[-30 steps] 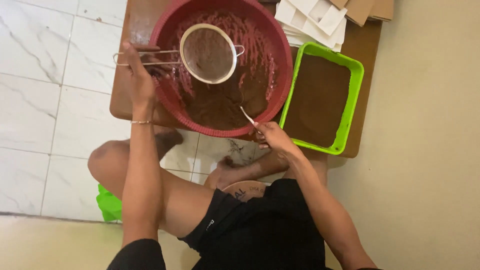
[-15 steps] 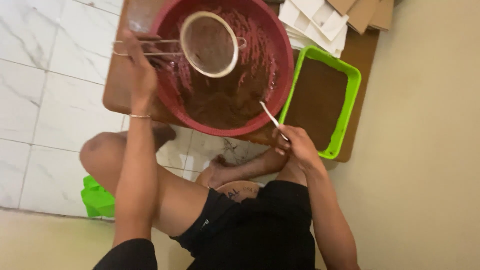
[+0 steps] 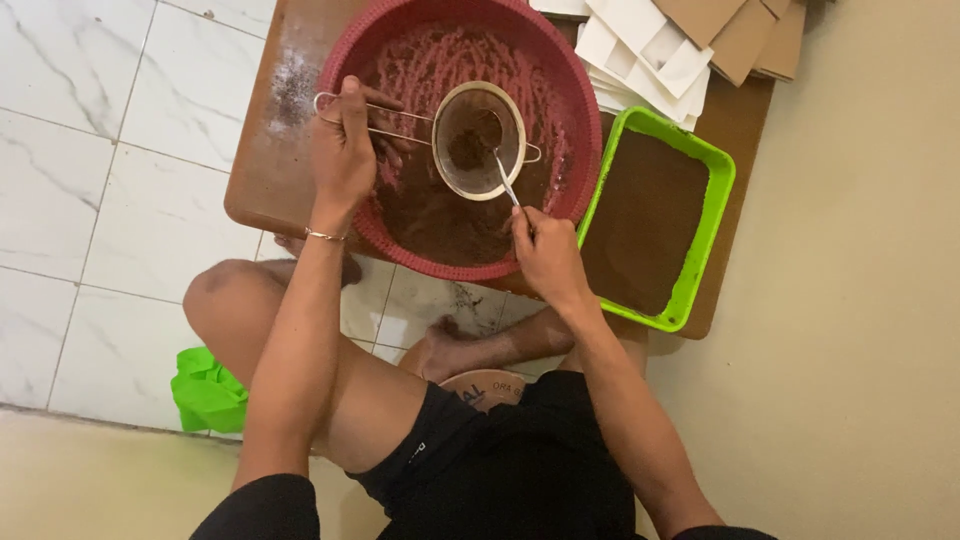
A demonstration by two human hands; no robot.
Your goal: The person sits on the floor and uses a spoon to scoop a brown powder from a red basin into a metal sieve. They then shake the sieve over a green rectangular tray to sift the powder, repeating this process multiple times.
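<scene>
Seen from the head camera, looking straight down: a person sits on a white marble-patterned tile floor [image 3: 120,200] with knees bent, working at a low brown wooden worktop [image 3: 265,170].

On the worktop stands a large round red plastic basin [image 3: 570,110], its inside smeared and holding a heap of brown powder [image 3: 450,225] at the near side.

The left hand [image 3: 345,150] is over the basin's left rim, fingers closed around the wire handle of a round metal mesh sieve [image 3: 478,140]. The sieve is held level above the powder, near the middle of the basin, with a small mound of brown powder lying in its mesh.

The right hand [image 3: 545,255] is at the basin's near rim, fingers pinched together on the handle of a thin metal spoon [image 3: 507,180]. The spoon slants up and away, its tip reaching inside the sieve.

Just to the right of the basin, touching it, sits a rectangular bright green plastic tray [image 3: 722,170] filled level with brown powder. Beyond the tray lies a stack of white and brown folded card pieces [image 3: 690,40].

A crumpled green plastic bag [image 3: 208,392] lies on the floor by the left thigh.
</scene>
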